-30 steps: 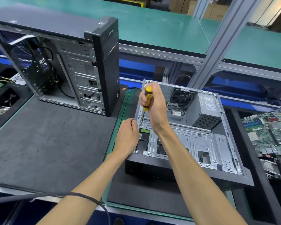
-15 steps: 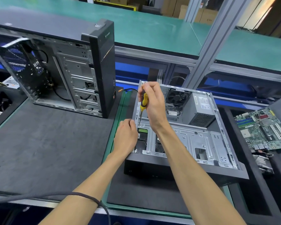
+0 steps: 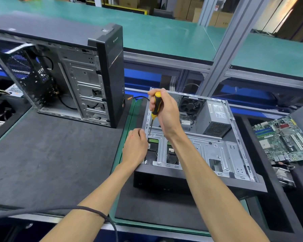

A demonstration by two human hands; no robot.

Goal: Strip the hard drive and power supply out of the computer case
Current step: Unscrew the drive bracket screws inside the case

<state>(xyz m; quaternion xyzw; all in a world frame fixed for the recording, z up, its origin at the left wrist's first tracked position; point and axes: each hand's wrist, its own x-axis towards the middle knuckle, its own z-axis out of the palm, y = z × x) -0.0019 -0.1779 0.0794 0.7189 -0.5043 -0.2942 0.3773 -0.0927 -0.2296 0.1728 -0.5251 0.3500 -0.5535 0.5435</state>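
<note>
Black upright case behind hands.

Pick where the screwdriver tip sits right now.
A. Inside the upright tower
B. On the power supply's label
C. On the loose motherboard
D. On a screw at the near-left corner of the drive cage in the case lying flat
D: the right hand holds the screwdriver upright, its tip on a screw of the drive cage.
</note>
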